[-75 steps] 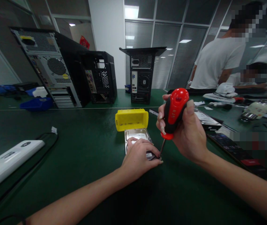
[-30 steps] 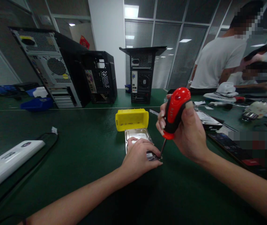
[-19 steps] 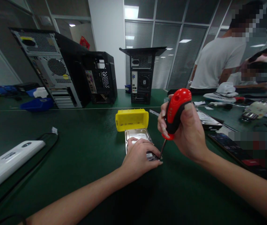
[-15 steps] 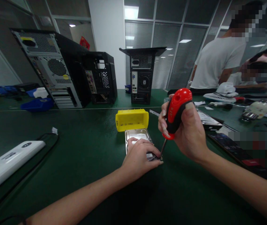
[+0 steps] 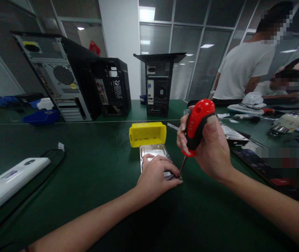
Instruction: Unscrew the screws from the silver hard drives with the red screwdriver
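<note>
A silver hard drive point(image 5: 154, 151) lies flat on the green table point(image 5: 91, 182), just in front of a yellow plastic bin point(image 5: 147, 133). My left hand point(image 5: 154, 178) rests on the drive's near end and presses it down, fingers spread over the top. My right hand point(image 5: 209, 148) grips a screwdriver point(image 5: 197, 124) with a red and black handle, held nearly upright. Its thin shaft slants down to the drive's near right corner, beside my left fingertips. The tip is hidden behind those fingers.
Three black computer cases point(image 5: 60, 75) point(image 5: 112, 87) point(image 5: 159, 84) stand at the back. A white power strip point(image 5: 9, 180) with a black cable lies at the left. Blue bins point(image 5: 41, 116) sit far left. A dark drive point(image 5: 232, 134) and other parts lie at the right. People sit behind.
My right hand has turned the screwdriver handle slightly in place, fingers regripping. The left hand and the drive have stayed put. A person's arm in the background has moved.
</note>
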`<state>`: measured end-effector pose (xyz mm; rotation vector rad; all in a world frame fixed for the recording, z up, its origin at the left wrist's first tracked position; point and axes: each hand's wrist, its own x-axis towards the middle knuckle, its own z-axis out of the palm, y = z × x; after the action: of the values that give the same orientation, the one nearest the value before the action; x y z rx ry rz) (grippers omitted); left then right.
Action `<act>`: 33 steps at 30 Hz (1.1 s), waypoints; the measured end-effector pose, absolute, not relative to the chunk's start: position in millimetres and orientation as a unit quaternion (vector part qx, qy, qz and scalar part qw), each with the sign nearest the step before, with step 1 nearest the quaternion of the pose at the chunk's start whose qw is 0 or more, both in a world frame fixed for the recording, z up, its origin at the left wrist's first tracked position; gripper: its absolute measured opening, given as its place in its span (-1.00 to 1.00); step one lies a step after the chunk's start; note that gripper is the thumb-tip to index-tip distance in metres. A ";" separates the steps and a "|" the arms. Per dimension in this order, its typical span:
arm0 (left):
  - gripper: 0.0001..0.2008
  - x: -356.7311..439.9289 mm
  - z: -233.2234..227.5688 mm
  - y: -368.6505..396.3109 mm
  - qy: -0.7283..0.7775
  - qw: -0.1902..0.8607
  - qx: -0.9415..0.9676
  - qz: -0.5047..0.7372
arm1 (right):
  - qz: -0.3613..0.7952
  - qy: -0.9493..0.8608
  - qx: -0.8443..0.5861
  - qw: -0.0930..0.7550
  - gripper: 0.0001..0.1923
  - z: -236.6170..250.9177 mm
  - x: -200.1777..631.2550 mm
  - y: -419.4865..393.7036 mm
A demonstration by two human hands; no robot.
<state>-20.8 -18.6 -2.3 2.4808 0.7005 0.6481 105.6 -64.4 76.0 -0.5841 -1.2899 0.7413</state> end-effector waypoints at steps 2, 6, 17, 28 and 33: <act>-0.91 -20.8 -2.3 -19.0 0.257 0.239 0.906 0.238 | 0.321 -0.578 -0.273 0.698 -0.69 75.9 105.4 -64.6; -0.91 -20.8 -1.9 -19.5 0.254 0.243 0.905 0.241 | 0.312 -0.583 -0.277 0.697 -0.68 75.2 104.9 -64.9; -0.91 -21.2 -3.1 -18.8 0.249 0.241 0.904 0.251 | 0.331 -0.575 -0.260 0.701 -0.69 74.4 103.8 -66.3; -0.91 -20.7 -5.0 -18.6 0.250 0.238 0.904 0.253 | 0.331 -0.579 -0.250 0.701 -0.71 74.2 103.9 -66.0; -0.92 -20.9 -4.9 -18.2 0.250 0.237 0.904 0.255 | 0.326 -0.584 -0.247 0.702 -0.68 74.0 104.6 -64.0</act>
<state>-20.9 -18.2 -4.9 2.4771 0.6843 0.6986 104.6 -64.0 74.0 -0.5495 -1.2989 0.7251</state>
